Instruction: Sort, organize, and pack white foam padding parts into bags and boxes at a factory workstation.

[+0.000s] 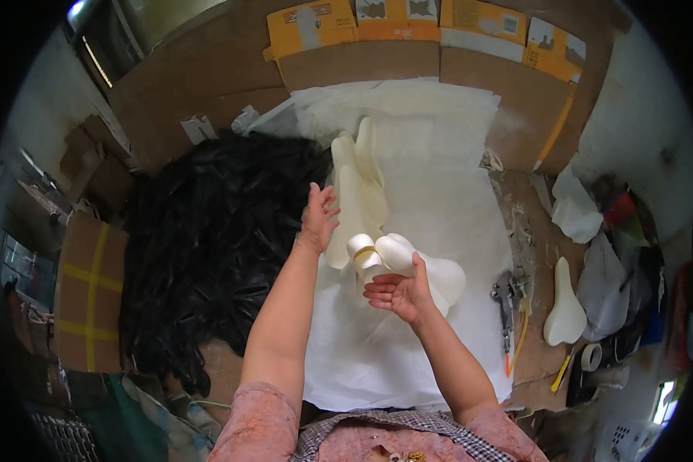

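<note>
My left hand (pixel 318 219) is raised with its fingers apart, beside the left edge of a long row of cream foam saddle pads (pixel 354 185). It holds nothing. My right hand (pixel 403 294) is turned palm up, thumb apart from the fingers, close against the near end of white foam saddle pads (pixel 431 271). Whether it touches them I cannot tell. At the left of these pads is a rounded white end with a thin yellowish band (pixel 364 251) around it. The pads lie on a white sheet (pixel 408 354).
A big heap of limp black pieces (pixel 215 231) covers the left side. To the right lie a spray gun (pixel 507 296) with a yellow hose, a single white saddle pad (pixel 565 304) and a tape roll (pixel 590 357). Cardboard walls (pixel 362 65) stand behind.
</note>
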A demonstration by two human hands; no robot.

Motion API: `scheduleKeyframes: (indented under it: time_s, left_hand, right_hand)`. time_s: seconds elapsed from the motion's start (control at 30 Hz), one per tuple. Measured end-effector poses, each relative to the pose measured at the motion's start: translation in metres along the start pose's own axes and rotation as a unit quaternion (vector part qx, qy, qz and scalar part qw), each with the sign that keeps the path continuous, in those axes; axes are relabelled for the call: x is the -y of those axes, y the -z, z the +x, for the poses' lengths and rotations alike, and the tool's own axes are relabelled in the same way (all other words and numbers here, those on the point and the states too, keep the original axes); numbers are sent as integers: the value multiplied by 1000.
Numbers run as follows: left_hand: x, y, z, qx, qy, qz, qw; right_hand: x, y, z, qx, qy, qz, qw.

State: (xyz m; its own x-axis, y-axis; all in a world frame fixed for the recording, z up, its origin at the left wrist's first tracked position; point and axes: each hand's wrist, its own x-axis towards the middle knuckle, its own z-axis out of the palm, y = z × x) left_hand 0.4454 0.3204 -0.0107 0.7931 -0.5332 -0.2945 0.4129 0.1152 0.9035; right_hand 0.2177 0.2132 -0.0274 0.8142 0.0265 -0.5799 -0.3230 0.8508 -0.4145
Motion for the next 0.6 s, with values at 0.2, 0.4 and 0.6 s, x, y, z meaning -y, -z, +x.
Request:
scheduleKeyframes:
  time_s: [0.2, 0.4, 0.6]
  left_hand:
    - [5, -23, -43, 85, -207, 19, 974]
    - [93, -8, -110, -94, -262, 207, 938]
    - [97, -1, -73, -164, -135, 237, 948]
  right_hand:
    - [54, 0, -29, 129, 87, 89, 984]
    - [105, 25, 26, -9, 317, -263, 911]
    - [181, 90, 69, -292, 219, -798, 479]
